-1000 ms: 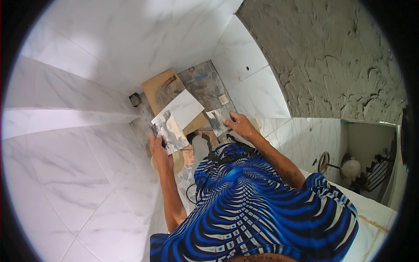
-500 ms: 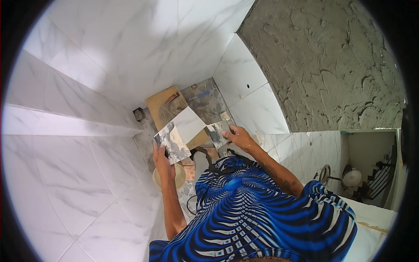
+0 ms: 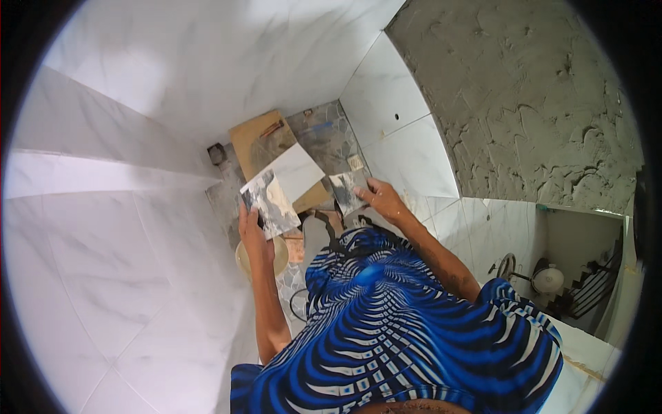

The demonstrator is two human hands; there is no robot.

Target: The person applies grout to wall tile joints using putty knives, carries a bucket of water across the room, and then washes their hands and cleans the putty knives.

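Observation:
In my left hand (image 3: 253, 222) is a flat rectangular plate (image 3: 270, 205) smeared with white and grey paste, a dark part showing by my thumb; whether it is a trowel or a tile piece I cannot tell. My right hand (image 3: 380, 198) pinches a smaller, similarly smeared flat plate (image 3: 345, 191), thumb on its face. Between the two, a white marbled tile piece (image 3: 298, 169) seems to lie on a brown board (image 3: 252, 138). A narrow reddish-brown tool (image 3: 273, 128) rests at that board's far end.
A cream bucket (image 3: 279, 257) stands beneath my left forearm. White marbled tiles cover the walls (image 3: 89, 276); at upper right the wall bears rough grey mortar (image 3: 517, 96). A square drain (image 3: 354, 163) and a dark square opening (image 3: 216, 153) mark the pebble-patterned floor (image 3: 329, 141).
The whole view has shifted, so floor, board and hands all appear higher in the picture. Both hands keep their holds, with little movement between them.

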